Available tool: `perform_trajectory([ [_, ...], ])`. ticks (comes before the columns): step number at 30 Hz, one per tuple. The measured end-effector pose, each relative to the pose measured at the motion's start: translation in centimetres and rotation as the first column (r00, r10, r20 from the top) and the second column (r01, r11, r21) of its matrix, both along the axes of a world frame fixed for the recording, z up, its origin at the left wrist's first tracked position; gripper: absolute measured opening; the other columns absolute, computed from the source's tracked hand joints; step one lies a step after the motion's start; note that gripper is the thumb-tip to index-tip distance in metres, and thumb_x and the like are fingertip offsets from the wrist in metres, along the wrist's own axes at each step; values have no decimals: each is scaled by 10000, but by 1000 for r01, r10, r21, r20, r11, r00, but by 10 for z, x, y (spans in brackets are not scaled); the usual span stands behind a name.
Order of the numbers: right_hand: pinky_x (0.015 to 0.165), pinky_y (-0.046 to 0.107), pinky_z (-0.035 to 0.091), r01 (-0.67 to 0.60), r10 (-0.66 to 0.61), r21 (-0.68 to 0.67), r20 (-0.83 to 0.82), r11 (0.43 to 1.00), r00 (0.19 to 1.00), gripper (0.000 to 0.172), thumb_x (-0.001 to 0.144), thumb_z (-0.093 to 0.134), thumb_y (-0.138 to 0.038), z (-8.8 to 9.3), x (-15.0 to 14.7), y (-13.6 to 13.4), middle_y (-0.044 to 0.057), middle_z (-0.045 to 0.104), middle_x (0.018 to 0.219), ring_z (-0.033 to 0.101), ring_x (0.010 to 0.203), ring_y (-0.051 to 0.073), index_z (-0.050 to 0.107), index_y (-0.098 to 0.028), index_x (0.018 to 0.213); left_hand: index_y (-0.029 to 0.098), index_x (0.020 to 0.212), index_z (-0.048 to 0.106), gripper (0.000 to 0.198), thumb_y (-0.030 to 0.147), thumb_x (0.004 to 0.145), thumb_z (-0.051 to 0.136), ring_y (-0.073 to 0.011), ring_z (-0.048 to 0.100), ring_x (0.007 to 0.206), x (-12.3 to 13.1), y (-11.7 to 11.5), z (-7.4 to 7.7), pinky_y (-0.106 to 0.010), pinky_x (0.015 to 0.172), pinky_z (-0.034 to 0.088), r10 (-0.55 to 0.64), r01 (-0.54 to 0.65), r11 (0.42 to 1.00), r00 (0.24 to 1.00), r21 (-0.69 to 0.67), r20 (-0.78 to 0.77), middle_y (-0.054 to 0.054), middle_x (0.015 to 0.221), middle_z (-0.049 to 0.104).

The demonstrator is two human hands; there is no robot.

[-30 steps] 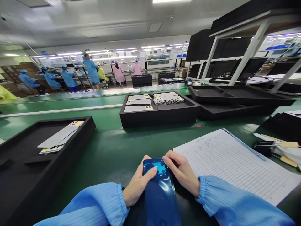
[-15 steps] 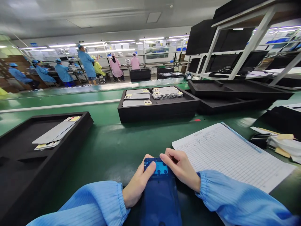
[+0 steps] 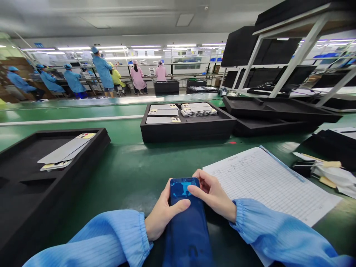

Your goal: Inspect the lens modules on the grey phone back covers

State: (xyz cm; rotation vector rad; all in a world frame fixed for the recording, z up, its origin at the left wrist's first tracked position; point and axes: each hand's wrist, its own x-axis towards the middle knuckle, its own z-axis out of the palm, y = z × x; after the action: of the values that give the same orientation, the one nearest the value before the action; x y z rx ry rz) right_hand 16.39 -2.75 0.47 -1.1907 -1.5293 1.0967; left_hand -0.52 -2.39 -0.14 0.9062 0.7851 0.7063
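Blue film-covered phone panel [image 3: 185, 222] flat on green surface [image 3: 116, 189], directly before person, gripped by both hands. Left hand [image 3: 164, 213]: thumb across panel face. Right hand [image 3: 213, 194]: fingers [image 3: 193, 188] on upper edge. Fingers of both hands closed on panel. Ruled log sheet [image 3: 267, 181] just right. Black foam tray [image 3: 69, 135] left; second foam tray [image 3: 186, 134] ahead holds silver panels [image 3: 162, 119].

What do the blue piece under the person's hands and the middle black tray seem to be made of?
The blue piece looks like glossy plastic film, judging by its bright reflections; what lies beneath it is hard to tell. The middle black tray looks like matte foam: its surface is dull, with thick, soft-looking walls.
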Motion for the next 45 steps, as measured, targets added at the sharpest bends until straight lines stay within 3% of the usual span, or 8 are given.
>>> perform_trajectory([
  [11, 539, 226, 439, 395, -431, -173, -309, 902, 848, 216, 791, 548, -359, 9, 41, 25, -31, 530, 696, 525, 603, 127, 467, -232, 945, 227, 972, 381, 436, 266, 672, 694, -69, 493, 678, -7, 3, 1, -210, 644, 422, -220, 221, 968, 975, 119, -15, 41, 800, 526],
  [17, 681, 299, 455, 509, -495, 55, -167, 859, 853, 318, 817, 495, -322, 10, 54, 29, -14, 604, 793, 583, 767, 185, 487, -314, 1135, 231, 951, 381, 388, 313, 699, 664, -67, 465, 667, -11, 12, 6, -193, 627, 418, -25, 41, 975, 997, 217, -75, 53, 768, 487],
  [22, 791, 300, 406, 341, -347, 84, 73, 936, 935, 188, 776, 494, -224, 7, 42, 23, 16, 662, 826, 577, 839, 202, 675, -200, 731, 243, 938, 376, 395, 320, 689, 673, -64, 455, 651, -12, 16, 9, -178, 610, 418, 127, -108, 963, 990, 248, -65, 60, 757, 480],
  [29, 715, 259, 431, -150, 136, -285, -71, 947, 988, 246, 864, 447, -307, 10, 11, 6, 14, 624, 764, 558, 752, 160, 646, -172, 814, 327, 1202, 261, 769, 140, 607, 712, -136, 585, 794, -10, 8, 4, -297, 766, 450, -29, 56, 992, 976, -117, 217, 14, 931, 605],
  [33, 534, 180, 405, -101, 39, -337, -187, 936, 982, 121, 758, 632, -282, 2, 10, 6, -34, 569, 691, 490, 569, 83, 575, -196, 823, 154, 1184, 453, 619, 210, 587, 606, -237, 605, 896, -13, 8, -4, -400, 881, 383, -241, 400, 863, 862, -308, 446, -75, 932, 651],
  [38, 569, 181, 450, -182, 73, -380, -283, 907, 956, 179, 740, 651, -229, -4, 11, 6, -22, 635, 752, 556, 604, 91, 598, -217, 911, 5, 1134, 535, 703, 259, 484, 451, -333, 494, 1094, -15, 6, -2, -440, 969, 264, -556, 814, 560, 507, -154, 658, -140, 998, 630],
  [41, 691, 237, 485, -180, 78, -399, -257, 899, 963, 168, 727, 658, -240, -3, 9, 5, 20, 685, 840, 626, 751, 158, 676, -191, 887, 39, 1002, 606, 581, 248, 487, 436, -343, 540, 1025, -13, 2, -1, -472, 929, 305, -508, 773, 617, 535, -148, 674, -133, 933, 645],
  [45, 669, 282, 495, -178, 87, -385, -244, 906, 966, 188, 770, 591, -256, -1, 8, 4, 25, 703, 733, 646, 732, 197, 711, -195, 902, 90, 982, 610, 447, 237, 584, 469, -313, 626, 852, -12, 1, -3, -462, 790, 417, -350, 557, 801, 735, -222, 581, -129, 859, 678],
])
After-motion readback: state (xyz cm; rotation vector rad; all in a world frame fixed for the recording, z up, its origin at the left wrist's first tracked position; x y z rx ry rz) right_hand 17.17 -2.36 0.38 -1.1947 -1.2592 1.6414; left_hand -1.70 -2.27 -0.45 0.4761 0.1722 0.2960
